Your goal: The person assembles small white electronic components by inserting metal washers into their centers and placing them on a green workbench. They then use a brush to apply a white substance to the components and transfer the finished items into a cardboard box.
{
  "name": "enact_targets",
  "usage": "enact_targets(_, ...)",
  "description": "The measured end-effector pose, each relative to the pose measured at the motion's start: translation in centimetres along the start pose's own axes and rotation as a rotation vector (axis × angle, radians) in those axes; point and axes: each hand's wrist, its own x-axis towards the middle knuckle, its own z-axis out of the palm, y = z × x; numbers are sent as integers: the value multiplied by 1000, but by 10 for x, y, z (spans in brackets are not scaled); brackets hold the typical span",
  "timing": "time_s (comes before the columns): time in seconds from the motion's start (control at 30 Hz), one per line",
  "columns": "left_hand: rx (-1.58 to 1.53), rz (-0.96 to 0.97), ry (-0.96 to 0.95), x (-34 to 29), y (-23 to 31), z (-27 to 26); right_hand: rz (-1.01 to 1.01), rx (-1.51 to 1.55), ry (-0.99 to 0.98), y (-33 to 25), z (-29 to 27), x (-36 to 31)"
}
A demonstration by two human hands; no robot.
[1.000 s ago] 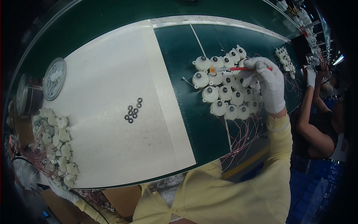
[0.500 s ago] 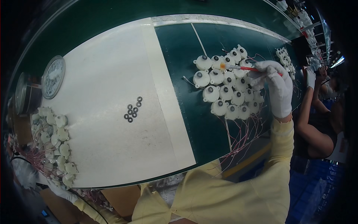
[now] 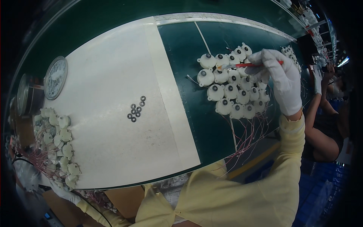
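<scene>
My right hand (image 3: 279, 77), in a white glove, is closed on a thin red-handled brush (image 3: 245, 65). The brush points left, and its orange-tinged tip is over the round white motors (image 3: 215, 92). These stand in rows on the green surface, dark round hubs facing up, with pink and white wires trailing toward me. My left hand (image 3: 67, 193), also gloved, is low at the left by the table's near edge, beside a heap of similar white motors (image 3: 62, 151) with pink wires. Its fingers are hidden by the motors and the edge.
Several small black rings (image 3: 136, 109) lie on the white board (image 3: 113, 68). A round clear dish with whitish contents (image 3: 56, 78) stands at the far left, beside a clear round container (image 3: 25, 94). More motors (image 3: 289, 55) sit far right, near another person's gloved hand (image 3: 317, 79).
My right hand has moved slightly right and up, and the brush lies flatter, its tip a little left of before. The left hand looks much the same.
</scene>
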Motion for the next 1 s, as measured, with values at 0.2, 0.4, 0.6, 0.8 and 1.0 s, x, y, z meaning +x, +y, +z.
enact_targets(0.2,56,104,-1,-2,14,-1,-39,-30,-74,3,-3,-5)
enact_targets(0.4,-76,73,46,-2,5,5,-39,2,-68,15,-7,-14)
enact_targets(0.6,157,126,-16,2,12,0,13,104,-47,33,-13,-28)
enact_targets(0.8,51,87,10,-2,21,2,3,121,40,38,-18,-35)
enact_targets(1.0,149,149,2,3,-18,0,-99,65,119,31,-14,-17)
